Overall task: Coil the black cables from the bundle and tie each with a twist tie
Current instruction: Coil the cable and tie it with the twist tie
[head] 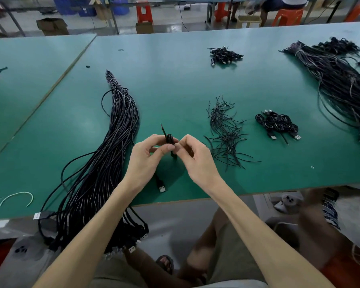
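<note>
Coiled cable [170, 140], pinched between left hand [147, 154] and right hand [195, 153] above the table [175, 84]; tying appears underway. Next, judged: twist the tie's ends tight, then draw another cable from the bundle [104, 163] left of the hands; ties [224, 129] lie right.

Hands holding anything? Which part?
Left hand grips the coiled black cable around its coil; right hand pinches the coil's right side.

Bare arms [104, 215], khaki shorts [233, 252], blk sandal [165, 263]
</note>
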